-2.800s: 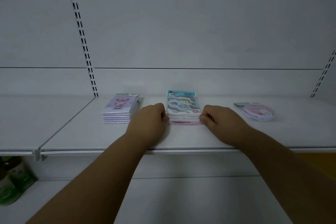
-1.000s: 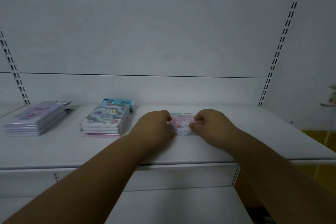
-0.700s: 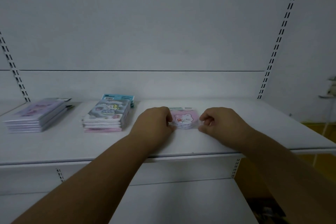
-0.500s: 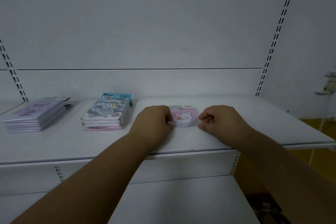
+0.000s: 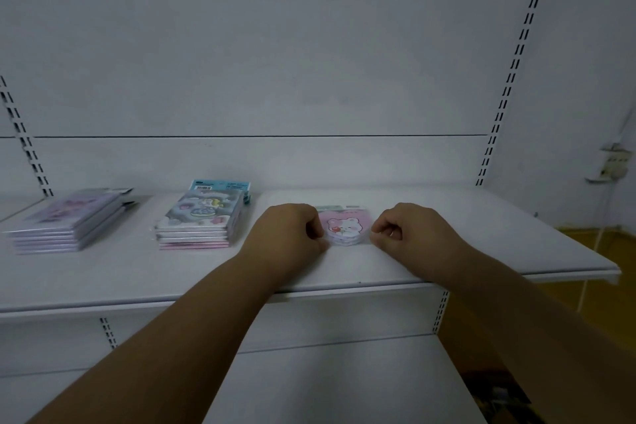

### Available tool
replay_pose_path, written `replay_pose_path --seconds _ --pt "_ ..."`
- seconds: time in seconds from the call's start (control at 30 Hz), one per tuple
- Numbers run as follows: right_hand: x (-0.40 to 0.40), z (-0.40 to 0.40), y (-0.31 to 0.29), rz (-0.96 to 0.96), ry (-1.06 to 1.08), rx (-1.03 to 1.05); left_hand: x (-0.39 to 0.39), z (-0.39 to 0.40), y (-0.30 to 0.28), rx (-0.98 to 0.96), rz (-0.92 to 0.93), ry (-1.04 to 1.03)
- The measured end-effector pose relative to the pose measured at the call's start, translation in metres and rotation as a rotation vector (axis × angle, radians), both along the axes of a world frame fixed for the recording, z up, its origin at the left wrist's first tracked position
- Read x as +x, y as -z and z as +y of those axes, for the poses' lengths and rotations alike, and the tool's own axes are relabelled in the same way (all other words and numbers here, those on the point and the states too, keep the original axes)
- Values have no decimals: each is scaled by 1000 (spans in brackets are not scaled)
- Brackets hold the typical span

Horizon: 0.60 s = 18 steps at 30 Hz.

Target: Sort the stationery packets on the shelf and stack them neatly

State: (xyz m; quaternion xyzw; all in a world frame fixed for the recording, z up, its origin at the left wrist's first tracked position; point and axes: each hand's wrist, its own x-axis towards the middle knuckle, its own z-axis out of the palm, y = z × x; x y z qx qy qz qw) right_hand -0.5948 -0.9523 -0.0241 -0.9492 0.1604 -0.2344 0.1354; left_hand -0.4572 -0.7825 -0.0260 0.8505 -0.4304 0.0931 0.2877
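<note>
A small stack of pink round packets (image 5: 347, 228) with a bear picture lies on the white shelf (image 5: 447, 241). My left hand (image 5: 289, 231) is curled against the stack's left edge, pinching it. Curled at the right edge, my right hand (image 5: 409, 231) has its fingertips touching the packets' clear wrap. Left of my hands stands a stack of blue-grey cloud-print packets (image 5: 201, 218) with pink ones at the bottom. Further left is a stack of purple packets (image 5: 69, 220).
The shelf's front edge (image 5: 344, 287) runs under my forearms. A lower white shelf (image 5: 344, 385) sits below. Slotted uprights (image 5: 512, 69) flank the back panel. A wall socket (image 5: 614, 165) is at the far right, with yellow floor below it.
Since 2.8 s ago my hands left the blue-grey stack and came to the pink round packets. Over the last second both hands stay at the stack's sides, with only small shifts.
</note>
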Motion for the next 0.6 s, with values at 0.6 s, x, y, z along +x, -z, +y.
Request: replay_pose_path --seconds 0.6 --pt "21 56 -11 -162 -7 -94 -6 46 -2 -3 -124 -37"
